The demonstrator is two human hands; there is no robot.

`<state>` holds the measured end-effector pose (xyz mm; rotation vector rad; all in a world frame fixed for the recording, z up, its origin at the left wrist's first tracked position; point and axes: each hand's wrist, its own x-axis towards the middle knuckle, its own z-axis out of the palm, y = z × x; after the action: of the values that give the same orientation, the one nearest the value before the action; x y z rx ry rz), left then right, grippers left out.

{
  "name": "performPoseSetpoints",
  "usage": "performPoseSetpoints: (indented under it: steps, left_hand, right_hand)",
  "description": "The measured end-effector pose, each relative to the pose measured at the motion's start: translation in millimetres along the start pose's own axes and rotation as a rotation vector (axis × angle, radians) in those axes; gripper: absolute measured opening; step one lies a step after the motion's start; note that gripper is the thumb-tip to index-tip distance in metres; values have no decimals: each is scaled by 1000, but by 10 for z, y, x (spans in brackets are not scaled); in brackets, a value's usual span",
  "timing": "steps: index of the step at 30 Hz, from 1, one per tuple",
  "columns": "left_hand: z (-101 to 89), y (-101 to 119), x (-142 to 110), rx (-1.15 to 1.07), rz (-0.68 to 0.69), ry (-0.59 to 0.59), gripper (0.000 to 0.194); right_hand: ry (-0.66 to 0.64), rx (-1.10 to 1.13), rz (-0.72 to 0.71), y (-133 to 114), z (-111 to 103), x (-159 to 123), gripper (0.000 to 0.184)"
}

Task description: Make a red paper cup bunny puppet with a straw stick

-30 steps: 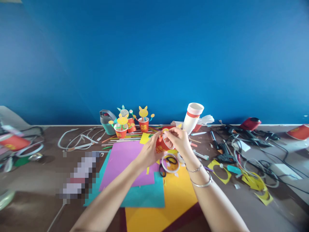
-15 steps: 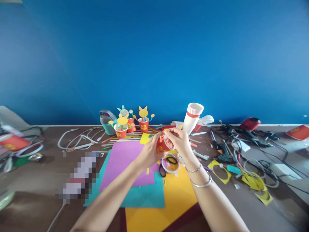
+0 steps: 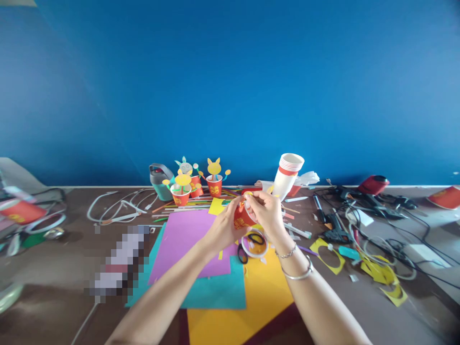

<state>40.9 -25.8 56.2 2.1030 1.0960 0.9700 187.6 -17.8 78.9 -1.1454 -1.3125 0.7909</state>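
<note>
My left hand (image 3: 225, 224) is wrapped around a red paper cup (image 3: 244, 219) with yellow print, held tilted above the coloured sheets. At the cup's rim, the fingers of my right hand (image 3: 265, 207) are pinched on a small yellow paper piece (image 3: 247, 193). A bit of orange (image 3: 242, 204) shows at the rim beside the fingertips; whether it joins the yellow piece is hidden. Just below the hands, black-handled scissors (image 3: 243, 254) lie by a roll of white tape (image 3: 266, 248).
Purple (image 3: 187, 239), teal (image 3: 215, 291) and yellow sheets (image 3: 266, 297) overlap in front. Behind stand decorated cups (image 3: 180, 195), a grey-green bottle (image 3: 161, 184) and a white cup stack (image 3: 285, 179). At right lie a glue gun (image 3: 336, 230), tangled cables and yellow paper scraps (image 3: 327, 254).
The cup has turned slightly in my hands, so less of its open mouth shows. Both hands stay nearly in place; the whole view has shifted very slightly.
</note>
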Motion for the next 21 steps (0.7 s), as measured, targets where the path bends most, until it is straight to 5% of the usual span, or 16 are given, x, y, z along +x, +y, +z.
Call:
performPoseSetpoints:
  steps: [6, 9, 12, 14, 18, 21]
  left_hand:
    - [80, -159, 34, -135, -27, 107, 82]
    - [100, -197, 88, -379, -129, 260, 90]
    - [49, -161, 133, -611, -242, 345, 74]
    - [4, -128, 147, -741, -286, 374, 63]
    - [-33, -98, 149, -905, -296, 415, 56]
    - [-33, -87, 152, -956, -288, 427, 60]
  right_hand:
    - [51, -284, -141, -100, -95, -44, 54]
    - [143, -160, -199, -162, -163, -45, 44]
    - [180, -153, -145, -142, -265, 19, 28]
    - [10, -254, -61, -78, -326, 76, 23]
    - [-609, -399, 175, 86, -302, 118, 28]
    - [-740, -355, 203, 192, -157, 88, 25]
